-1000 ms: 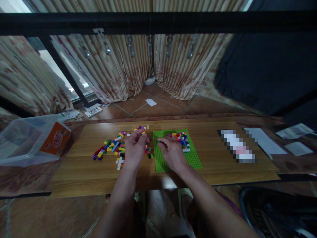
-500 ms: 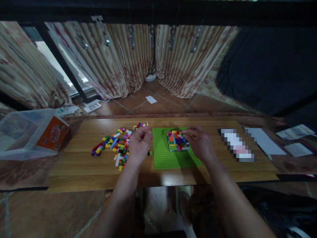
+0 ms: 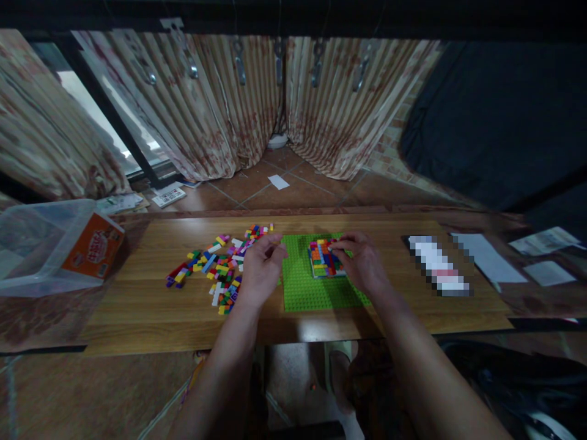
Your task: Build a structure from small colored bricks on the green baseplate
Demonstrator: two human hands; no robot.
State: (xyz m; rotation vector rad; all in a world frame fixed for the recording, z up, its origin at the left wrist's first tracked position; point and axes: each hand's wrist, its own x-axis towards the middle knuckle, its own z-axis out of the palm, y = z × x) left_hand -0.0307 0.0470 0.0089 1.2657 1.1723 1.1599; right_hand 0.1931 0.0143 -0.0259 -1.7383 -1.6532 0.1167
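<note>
A green studded baseplate [image 3: 300, 296] lies on the wooden table, bearing a low block of multicoloured toy bricks [image 3: 322, 261]. Over the right part of that block is my right hand [image 3: 364, 263], its thumb and fingertips pinched together close to the top bricks; what is between them is too small to make out. Just at the baseplate's left edge hovers my left hand [image 3: 262, 269], with fingers curled and thumb against them; any piece inside is hidden. Loose toy bricks [image 3: 223, 269] in many colours are spread left of this hand, which covers some of them.
On the wooden table [image 3: 137, 318], a blurred-out flat object [image 3: 440, 266] lies to the right, near white paper [image 3: 493, 260]. A clear plastic bin [image 3: 50, 244] with an orange label stands beyond the left end. Patterned curtains [image 3: 229, 110] hang behind.
My right hand has shifted left, its fingertips now further over the brick block. My left hand has moved slightly right, toward the baseplate. The camera view has shifted a little.
</note>
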